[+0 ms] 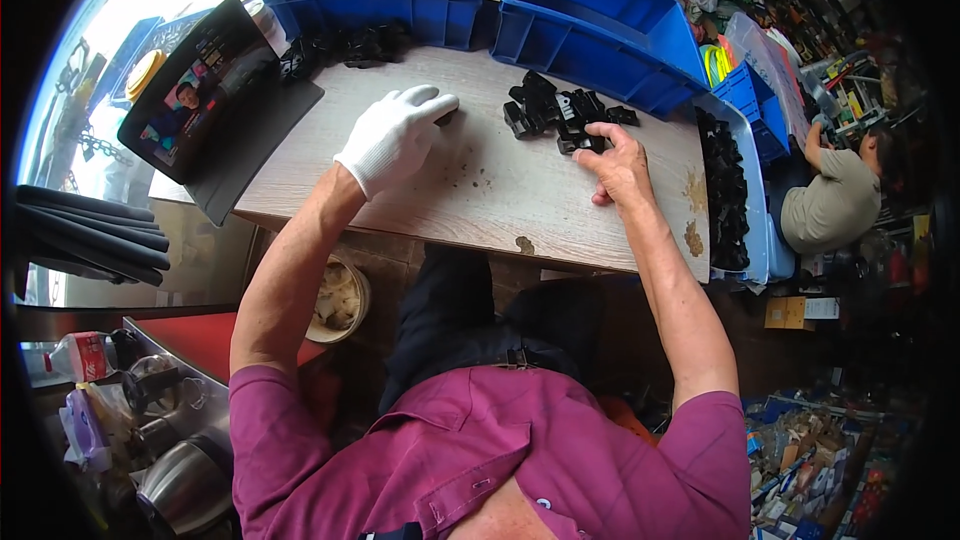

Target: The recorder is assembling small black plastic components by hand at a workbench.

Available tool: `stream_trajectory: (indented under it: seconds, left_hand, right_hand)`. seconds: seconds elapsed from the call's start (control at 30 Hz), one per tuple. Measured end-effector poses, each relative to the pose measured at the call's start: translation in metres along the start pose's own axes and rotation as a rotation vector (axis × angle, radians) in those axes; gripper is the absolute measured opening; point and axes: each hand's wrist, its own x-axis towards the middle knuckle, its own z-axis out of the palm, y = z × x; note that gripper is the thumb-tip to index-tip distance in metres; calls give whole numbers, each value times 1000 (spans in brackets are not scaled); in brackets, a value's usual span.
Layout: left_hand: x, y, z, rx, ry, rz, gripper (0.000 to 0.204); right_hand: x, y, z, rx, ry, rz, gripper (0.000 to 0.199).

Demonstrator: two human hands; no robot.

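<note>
My left hand, in a white knit glove, is over the left-middle of the table with its fingers curled together. A small black part shows just under its fingertips, the rest of it hidden by the glove. My bare right hand reaches to the near edge of a loose pile of black plastic parts. Its thumb and index finger close around one black plastic part there. One piece in the pile has a pale metallic patch.
Two blue bins stand along the table's far edge, the left with black parts. More black parts lie before it. A tablet stands left. At right are a parts-filled bin and a seated person.
</note>
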Motion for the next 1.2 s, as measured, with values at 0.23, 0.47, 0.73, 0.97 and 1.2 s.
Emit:
stream_trajectory:
  seconds: [0.23,0.47,0.73,0.97,1.2]
  left_hand:
    - [9,-11,4,115,-155,76,44]
    - [7,-2,10,181,-14,131,47]
    - [17,5,11,181,-260,84,46]
    - [11,8,16,198,-129,130,34]
    - [2,21,25,-65,30,68,25]
  right_hand:
    - [4,9,6,-21,17,-53,42]
    - [-2,12,8,-17,13,-92,40]
    - [3,15,6,-78,5,-84,39]
    - [2,10,10,-176,7,-128,38]
    - [-3,10,7,-190,-9,-170,34]
